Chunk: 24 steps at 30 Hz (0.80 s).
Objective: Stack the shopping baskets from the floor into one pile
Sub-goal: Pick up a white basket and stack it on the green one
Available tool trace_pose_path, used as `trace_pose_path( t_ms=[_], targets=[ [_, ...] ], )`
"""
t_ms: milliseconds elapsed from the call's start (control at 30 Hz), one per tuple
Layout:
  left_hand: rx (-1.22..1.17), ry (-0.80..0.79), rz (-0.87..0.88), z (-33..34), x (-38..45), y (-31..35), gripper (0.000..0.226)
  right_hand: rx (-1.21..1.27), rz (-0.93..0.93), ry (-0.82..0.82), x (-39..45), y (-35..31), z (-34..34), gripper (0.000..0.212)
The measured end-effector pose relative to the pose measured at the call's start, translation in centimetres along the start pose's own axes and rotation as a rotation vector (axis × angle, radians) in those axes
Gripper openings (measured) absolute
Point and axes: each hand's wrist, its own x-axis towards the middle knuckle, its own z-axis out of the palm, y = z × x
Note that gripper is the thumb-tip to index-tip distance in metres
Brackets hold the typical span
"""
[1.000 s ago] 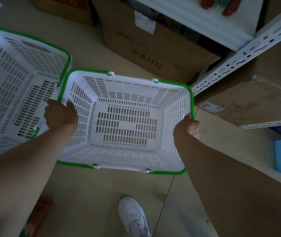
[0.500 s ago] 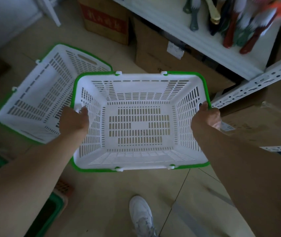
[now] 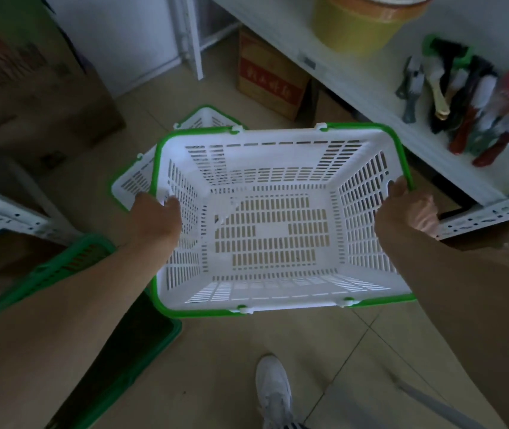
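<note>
I hold a white slotted shopping basket (image 3: 274,230) with a green rim, lifted off the floor and open side up. My left hand (image 3: 155,219) grips its left rim and my right hand (image 3: 406,209) grips its right rim. A second white basket (image 3: 137,178) with a green rim stands on the floor behind and to the left, mostly hidden under the held one; its far corner shows above the held rim. A green basket (image 3: 70,264) lies at the lower left under my left forearm.
A white shelf (image 3: 333,66) on the right carries brushes (image 3: 476,119) and a yellow bucket (image 3: 361,23). Cardboard boxes (image 3: 265,85) stand on the tiled floor at the back and left. My white shoe (image 3: 273,388) is at the bottom.
The held basket has moved left and up over the floor basket, which now lies mostly hidden beneath it. My view has swung left, bringing the green basket and more shelf into sight.
</note>
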Motion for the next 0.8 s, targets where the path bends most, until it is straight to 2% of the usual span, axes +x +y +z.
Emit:
trace_pose_path(
  t_ms=[100,233,367,600,800],
  targets=[
    [-0.028,0.051,-0.024,-4.0,0.5,-2.3,0.06,0.023,-0.052,-0.024,-2.9,-2.8,-0.5,0.055],
    [-0.035,0.116,-0.077,-9.1,0.2,-5.4,0.049,0.069,-0.131,-0.066,-7.2,-6.2,-0.7,0.054],
    [-0.085,0.226,-0.157,-13.3,-0.3,-9.2,0.057,0.087,-0.218,-0.089,-11.7,-9.0,-0.6,0.056],
    [-0.166,0.304,-0.365,-19.6,-1.8,-16.6,0.042,0.084,-0.418,-0.2,-19.9,-12.9,-0.7,0.055],
    [-0.155,0.394,-0.436,-23.8,-3.7,-22.7,0.046,0.065,-0.581,-0.307,-26.8,-15.2,-1.1,0.056]
  ],
)
